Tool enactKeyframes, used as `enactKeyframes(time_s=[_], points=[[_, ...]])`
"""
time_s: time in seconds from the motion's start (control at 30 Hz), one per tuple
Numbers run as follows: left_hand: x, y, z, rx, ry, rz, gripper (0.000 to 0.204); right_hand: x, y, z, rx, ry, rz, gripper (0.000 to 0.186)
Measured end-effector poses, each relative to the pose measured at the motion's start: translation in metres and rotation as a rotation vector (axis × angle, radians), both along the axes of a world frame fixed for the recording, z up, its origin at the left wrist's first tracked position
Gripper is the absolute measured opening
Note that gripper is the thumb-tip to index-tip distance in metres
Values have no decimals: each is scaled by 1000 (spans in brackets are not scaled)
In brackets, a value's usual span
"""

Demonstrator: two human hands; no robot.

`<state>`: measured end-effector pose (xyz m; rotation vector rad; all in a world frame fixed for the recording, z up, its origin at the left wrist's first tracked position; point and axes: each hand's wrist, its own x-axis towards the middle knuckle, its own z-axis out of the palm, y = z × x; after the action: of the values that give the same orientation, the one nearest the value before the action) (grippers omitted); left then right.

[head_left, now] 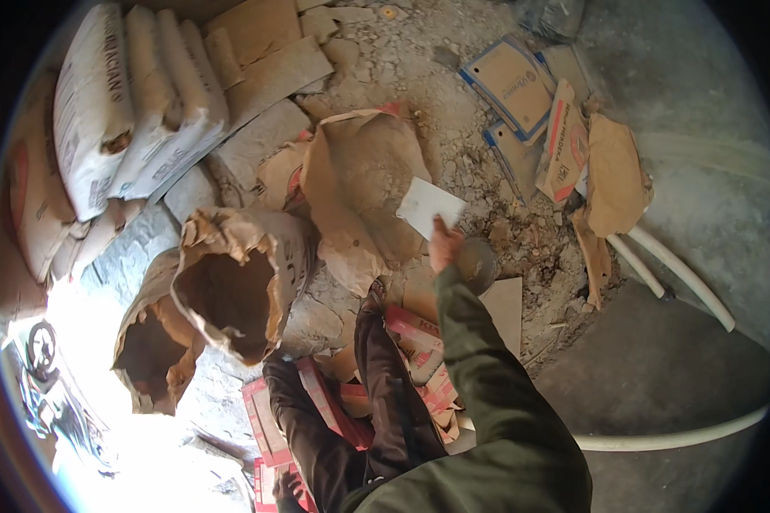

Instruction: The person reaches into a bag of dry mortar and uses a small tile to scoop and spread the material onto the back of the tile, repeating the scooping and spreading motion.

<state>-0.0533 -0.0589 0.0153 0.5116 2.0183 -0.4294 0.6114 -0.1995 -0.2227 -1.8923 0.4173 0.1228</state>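
Note:
My right hand is closed on the near corner of a flat white square tile, thumb on its upper face. The tile is over the right side of a torn-open brown paper sack with grey-brown powder in it. Just right of that hand is a round grey container, partly hidden by my wrist and sleeve. Low in the view, my left hand is beside my leg, next to red-and-white cardboard boxes. Its shaded fingers look slightly apart, with nothing visible in them.
Two open paper sacks stand at the left, before stacked full sacks. Rubble covers the ground at the right. Beyond lie flat brown-and-blue cartons, torn paper and pale pipes. Loose cardboard lies around my feet.

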Motion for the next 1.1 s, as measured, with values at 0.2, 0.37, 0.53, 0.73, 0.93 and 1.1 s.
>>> enactKeyframes(time_s=[0.2,0.37,0.53,0.73,0.93,1.1], points=[[3,25,-5,48,-143,-14,42,-31,-7,160,433,190,6,41],[-28,31,3,99,-132,65,41,-80,75,237,454,256,279,42],[-67,20,3,129,-160,170,42,-124,178,241,74,334,722,31],[-99,6,2,93,-140,269,41,-183,263,142,-597,83,1134,33],[-109,-2,13,96,-108,346,40,-199,293,11,-717,-181,1045,29],[-155,-13,45,132,-8,396,43,-236,317,-51,-614,92,1118,29]])
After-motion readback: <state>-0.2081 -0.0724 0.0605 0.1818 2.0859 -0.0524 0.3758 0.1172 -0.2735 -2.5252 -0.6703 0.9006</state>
